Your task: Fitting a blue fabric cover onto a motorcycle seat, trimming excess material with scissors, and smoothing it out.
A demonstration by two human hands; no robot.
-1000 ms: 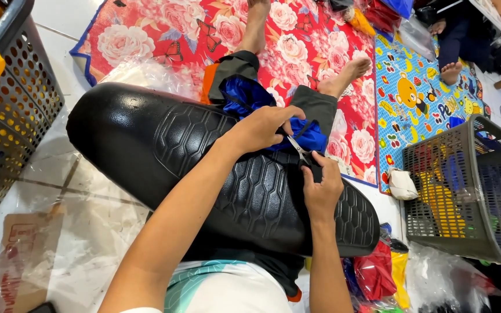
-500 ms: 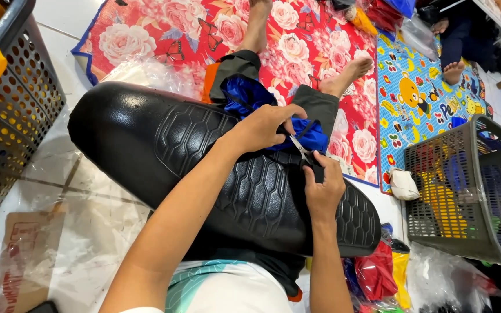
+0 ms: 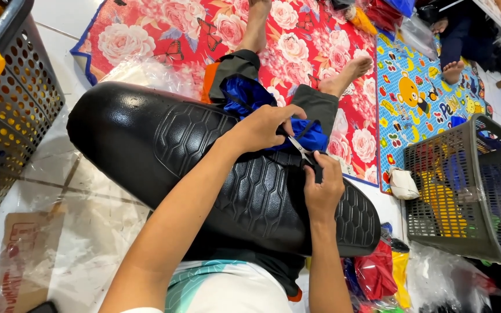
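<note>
While seated on the floor: a person works across a black hexagon-embossed seat [image 3: 146,139].
Left hand [image 3: 265,127]: pinched shut on blue fabric [image 3: 244,95] at the seat's far edge.
Right hand [image 3: 322,188]: closed around small scissors [image 3: 302,152], blades at the cloth.
Handling: fabric looks light, limp, slippery; best pinched taut near the cut.

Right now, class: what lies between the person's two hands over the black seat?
In the head view, small scissors bridge the gap between the left hand, pinching blue fabric, and the right hand, above the black seat.
</note>
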